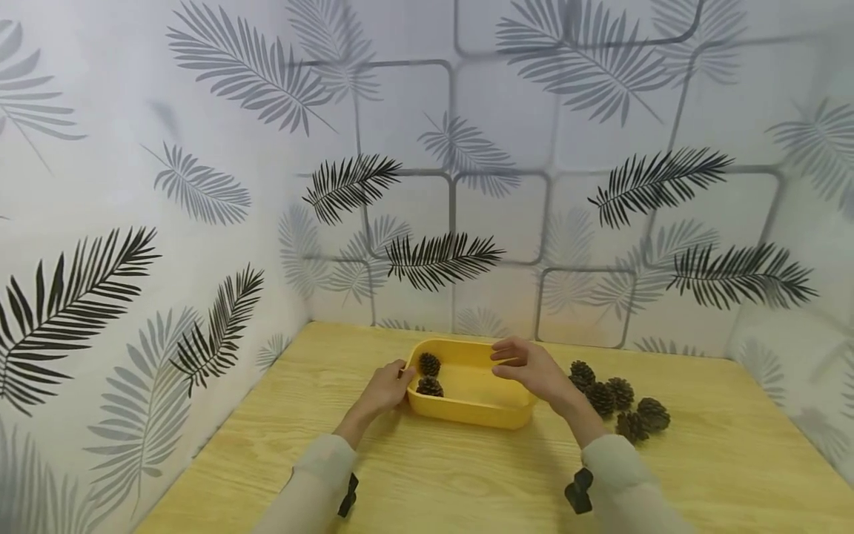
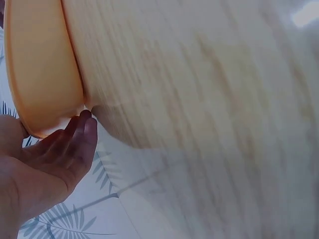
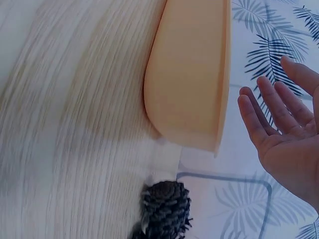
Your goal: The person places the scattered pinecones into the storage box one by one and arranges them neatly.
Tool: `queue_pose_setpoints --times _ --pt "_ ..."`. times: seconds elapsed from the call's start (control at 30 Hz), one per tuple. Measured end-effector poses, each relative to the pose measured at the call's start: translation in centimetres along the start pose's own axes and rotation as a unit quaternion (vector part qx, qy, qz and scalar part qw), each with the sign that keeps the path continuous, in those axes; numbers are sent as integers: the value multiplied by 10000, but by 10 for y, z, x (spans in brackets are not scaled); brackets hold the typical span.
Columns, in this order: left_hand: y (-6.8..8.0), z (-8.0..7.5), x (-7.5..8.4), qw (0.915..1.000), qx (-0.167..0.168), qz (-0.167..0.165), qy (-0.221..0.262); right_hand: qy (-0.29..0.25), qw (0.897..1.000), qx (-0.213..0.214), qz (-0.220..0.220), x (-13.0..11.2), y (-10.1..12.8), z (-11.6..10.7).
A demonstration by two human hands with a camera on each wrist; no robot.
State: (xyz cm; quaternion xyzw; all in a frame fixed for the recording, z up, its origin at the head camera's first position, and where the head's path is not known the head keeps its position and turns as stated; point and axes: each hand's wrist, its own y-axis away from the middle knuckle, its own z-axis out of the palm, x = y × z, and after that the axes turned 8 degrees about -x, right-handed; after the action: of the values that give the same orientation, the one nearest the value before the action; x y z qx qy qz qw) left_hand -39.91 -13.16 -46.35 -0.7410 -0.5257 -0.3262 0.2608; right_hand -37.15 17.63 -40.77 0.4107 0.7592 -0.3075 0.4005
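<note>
A yellow plastic tray (image 1: 470, 412) sits on the wooden table (image 1: 427, 475), with two pine cones (image 1: 430, 375) lying in its left end. My left hand (image 1: 400, 375) holds the tray's left rim, thumb on top. In the left wrist view its fingers (image 2: 82, 137) press against the tray's outer wall (image 2: 40, 64). My right hand (image 1: 512, 363) hovers over the tray's right end and holds nothing. The right wrist view shows its fingers (image 3: 264, 107) spread and straight beside the tray (image 3: 189, 74).
Several more pine cones (image 1: 617, 404) lie in a loose group on the table just right of the tray; one pine cone (image 3: 167, 209) shows in the right wrist view. Leaf-patterned walls (image 1: 467, 222) close in the table at the back and on both sides.
</note>
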Motion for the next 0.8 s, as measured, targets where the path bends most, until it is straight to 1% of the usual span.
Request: queue_pose_setpoints --times 0.13,0.23,0.37,0.57,0.67,0.8 --pt "1 0 -2 9995 255 31 -195 90 10000 34 6 1 14 -13" --pt "2 0 -5 9992 373 44 -158 240 9997 68 -22 0 24 -22" --pt "1 2 -8 9993 358 17 -107 485 9987 176 -26 2 39 -38" --pt "1 5 -7 9996 284 26 -13 787 9958 477 18 7 66 -71" --pt "-1 5 -6 9995 318 19 -80 955 9933 635 154 6 78 -88" --pt "-3 4 -5 9993 334 0 -136 940 9926 717 284 3 94 -107"
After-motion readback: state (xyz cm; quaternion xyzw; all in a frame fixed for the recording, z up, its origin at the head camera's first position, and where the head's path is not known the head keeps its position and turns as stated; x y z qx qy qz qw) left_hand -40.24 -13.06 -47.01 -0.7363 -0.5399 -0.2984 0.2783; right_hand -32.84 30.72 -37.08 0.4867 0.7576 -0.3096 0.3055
